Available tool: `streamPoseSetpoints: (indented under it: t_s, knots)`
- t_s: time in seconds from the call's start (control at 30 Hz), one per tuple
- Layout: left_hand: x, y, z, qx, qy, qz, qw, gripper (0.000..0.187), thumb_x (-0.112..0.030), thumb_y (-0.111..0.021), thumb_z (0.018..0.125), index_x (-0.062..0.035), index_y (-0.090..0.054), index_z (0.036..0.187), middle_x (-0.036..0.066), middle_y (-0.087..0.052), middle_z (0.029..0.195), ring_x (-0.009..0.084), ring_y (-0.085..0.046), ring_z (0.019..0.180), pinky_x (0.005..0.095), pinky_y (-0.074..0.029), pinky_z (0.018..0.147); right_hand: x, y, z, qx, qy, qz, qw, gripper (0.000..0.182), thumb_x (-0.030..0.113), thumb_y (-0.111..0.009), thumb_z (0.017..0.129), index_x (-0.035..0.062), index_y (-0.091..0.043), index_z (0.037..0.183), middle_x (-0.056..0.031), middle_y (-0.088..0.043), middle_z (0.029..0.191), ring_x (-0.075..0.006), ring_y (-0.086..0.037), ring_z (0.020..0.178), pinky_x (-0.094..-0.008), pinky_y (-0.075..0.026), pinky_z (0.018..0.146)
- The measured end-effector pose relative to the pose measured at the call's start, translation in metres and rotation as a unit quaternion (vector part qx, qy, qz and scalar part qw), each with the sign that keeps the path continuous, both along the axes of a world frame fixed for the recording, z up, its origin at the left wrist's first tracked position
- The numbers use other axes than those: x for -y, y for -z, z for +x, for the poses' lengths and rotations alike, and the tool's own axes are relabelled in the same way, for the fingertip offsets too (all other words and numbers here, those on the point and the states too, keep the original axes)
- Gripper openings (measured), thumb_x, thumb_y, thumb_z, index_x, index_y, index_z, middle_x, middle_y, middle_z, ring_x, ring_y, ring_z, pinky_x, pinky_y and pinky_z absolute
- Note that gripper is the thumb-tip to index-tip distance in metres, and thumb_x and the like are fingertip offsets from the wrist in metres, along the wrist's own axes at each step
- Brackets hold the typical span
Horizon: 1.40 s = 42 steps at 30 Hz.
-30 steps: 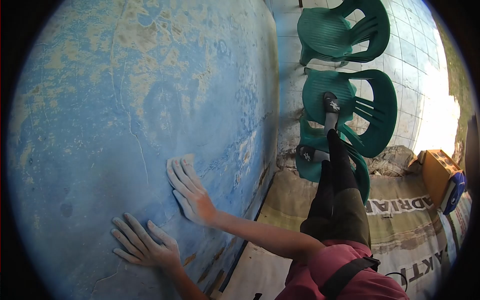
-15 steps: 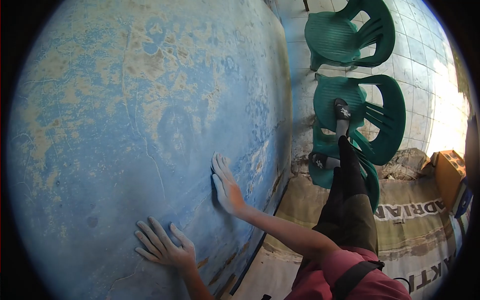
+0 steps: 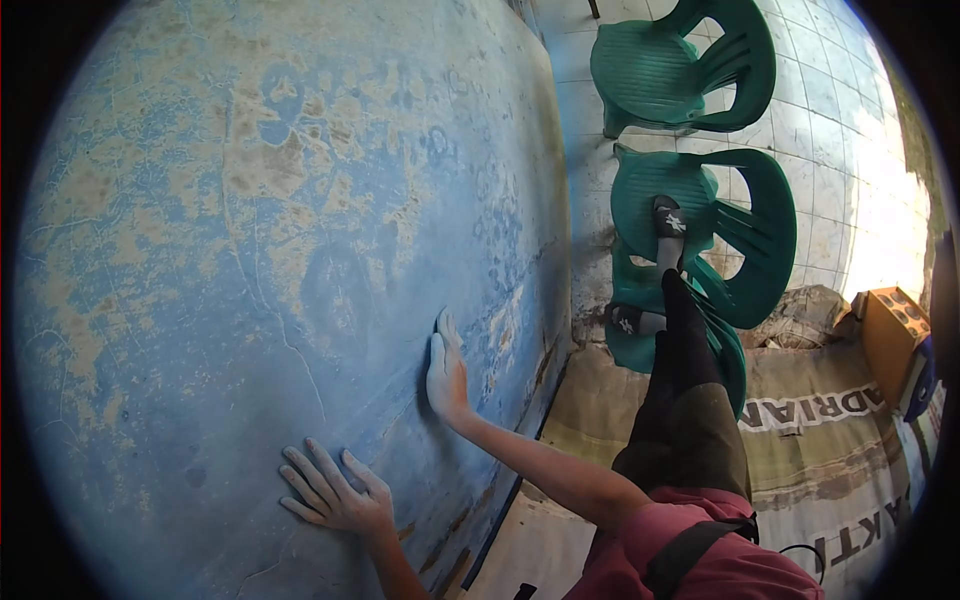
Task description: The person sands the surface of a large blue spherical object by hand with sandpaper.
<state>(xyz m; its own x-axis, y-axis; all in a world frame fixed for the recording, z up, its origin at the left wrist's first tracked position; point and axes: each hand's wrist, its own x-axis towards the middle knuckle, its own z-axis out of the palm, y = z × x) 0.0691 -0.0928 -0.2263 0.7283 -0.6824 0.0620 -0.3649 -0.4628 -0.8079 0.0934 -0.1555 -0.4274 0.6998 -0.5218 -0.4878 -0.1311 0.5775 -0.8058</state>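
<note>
My left hand (image 3: pixel 340 497) lies against the worn blue wall (image 3: pixel 160 400), fingers spread and pointing left, dusted pale. Further up and to the right, my right hand (image 3: pixel 448 380) touches the same wall, turned partly edge-on, with its fingers stretched out. Pale dust covers its fingers too. No object shows in either hand; the palms are hidden. Around the hands the paint is smooth and hazy, with a thin crack nearby.
Green plastic chairs (image 3: pixel 655 80) stand on white floor tiles (image 3: pixel 820 140) at the upper right. My feet, in dark sandals (image 3: pixel 670 215), rest on chair seats. A printed banner sheet (image 3: pixel 810 450) covers the lower right, beside an orange-brown box (image 3: pixel 890 330).
My right hand has tilted more edge-on against the wall. My left hand has shifted slightly right and stays flat. The chairs and floor appear slightly further left as the view has moved.
</note>
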Motion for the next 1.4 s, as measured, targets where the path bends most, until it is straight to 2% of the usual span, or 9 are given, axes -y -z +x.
streamPoseSetpoints:
  t_s: [0.17,0.27,0.47,0.6,0.73,0.93,1.03,1.17,1.4]
  knots:
    - [-0.005,0.005,0.001,0.031,0.022,0.010,0.999,0.045,-0.026,-0.049,0.105,-0.0062,-0.056,0.145,0.015,-0.048,0.156,0.0317,-0.038,0.149,0.0550,-0.015,0.123,0.076,-0.068,0.069,0.155,0.042,-0.134,0.978,0.057,0.016,-0.044,0.107,0.0049,-0.027,0.160,-0.0162,-0.022,0.168,-0.0373,-0.018,0.155,-0.0477,-0.020,0.126]
    - [-0.010,0.008,0.001,0.030,0.010,-0.011,0.999,0.046,-0.029,-0.049,0.104,-0.0059,-0.059,0.142,0.017,-0.049,0.154,0.0334,-0.037,0.149,0.0567,-0.011,0.123,0.008,-0.069,0.010,0.246,-0.014,-0.229,0.942,0.056,0.016,-0.046,0.106,0.0019,-0.032,0.158,-0.0213,-0.027,0.165,-0.0390,-0.020,0.154,-0.0474,-0.021,0.125]
    - [-0.008,0.003,0.001,0.006,0.021,0.009,1.000,0.047,-0.029,-0.049,0.103,-0.0045,-0.059,0.142,0.019,-0.050,0.153,0.0351,-0.037,0.149,0.0571,-0.010,0.123,0.002,0.027,0.010,-0.141,0.007,0.118,0.983,0.053,0.026,-0.029,0.112,0.0017,-0.029,0.159,-0.0187,-0.027,0.166,-0.0350,-0.017,0.156,-0.0425,-0.015,0.126]
    - [-0.010,0.008,0.001,0.012,0.023,-0.004,1.000,0.048,-0.030,-0.052,0.103,-0.0049,-0.057,0.144,0.019,-0.049,0.154,0.0359,-0.035,0.149,0.0569,-0.009,0.123,0.093,-0.030,0.094,0.050,0.096,-0.048,0.993,0.052,0.023,-0.038,0.110,0.0046,-0.031,0.159,-0.0177,-0.027,0.166,-0.0387,-0.019,0.155,-0.0461,-0.016,0.127]
    - [0.003,0.013,-0.001,0.014,-0.013,-0.013,1.000,0.049,-0.031,-0.053,0.102,-0.0052,-0.056,0.145,0.020,-0.047,0.155,0.0363,-0.034,0.150,0.0567,-0.008,0.123,0.033,-0.057,0.032,0.219,0.005,-0.201,0.955,0.058,0.011,-0.052,0.103,0.0049,-0.035,0.158,-0.0200,-0.029,0.165,-0.0425,-0.021,0.153,-0.0514,-0.020,0.125]
    - [0.021,0.011,0.013,-0.039,-0.019,0.013,0.999,0.053,-0.034,-0.056,0.101,-0.0049,-0.055,0.145,0.022,-0.042,0.158,0.0390,-0.030,0.151,0.0595,-0.007,0.122,0.023,0.052,0.036,-0.134,0.029,0.074,0.988,0.052,0.020,-0.032,0.111,0.0013,-0.030,0.159,-0.0196,-0.026,0.166,-0.0381,-0.015,0.156,-0.0439,-0.014,0.127]
    - [0.028,0.023,0.017,-0.025,-0.028,0.025,0.999,0.054,-0.034,-0.057,0.100,-0.0052,-0.055,0.146,0.023,-0.039,0.159,0.0406,-0.027,0.152,0.0620,-0.006,0.122,0.076,0.017,0.093,-0.140,0.058,0.029,0.988,0.053,0.017,-0.036,0.110,0.0028,-0.028,0.160,-0.0202,-0.024,0.167,-0.0407,-0.015,0.155,-0.0454,-0.017,0.126]
    - [0.035,0.036,0.020,-0.040,-0.052,0.002,0.998,0.053,-0.032,-0.058,0.100,-0.0064,-0.055,0.147,0.024,-0.035,0.161,0.0413,-0.024,0.153,0.0635,-0.004,0.121,0.053,-0.025,0.045,0.093,0.007,-0.121,0.988,0.053,0.013,-0.041,0.108,0.0057,-0.031,0.159,-0.0202,-0.027,0.166,-0.0390,-0.018,0.155,-0.0451,-0.016,0.127]
    - [0.049,0.040,0.032,-0.058,-0.032,0.028,0.997,0.053,-0.033,-0.055,0.103,-0.0101,-0.052,0.150,0.021,-0.034,0.163,0.0400,-0.025,0.153,0.0610,-0.005,0.122,0.052,0.075,0.057,-0.160,0.022,0.106,0.981,0.053,0.022,-0.031,0.111,-0.0056,-0.029,0.156,-0.0219,-0.026,0.165,-0.0373,-0.022,0.154,-0.0418,-0.017,0.127]
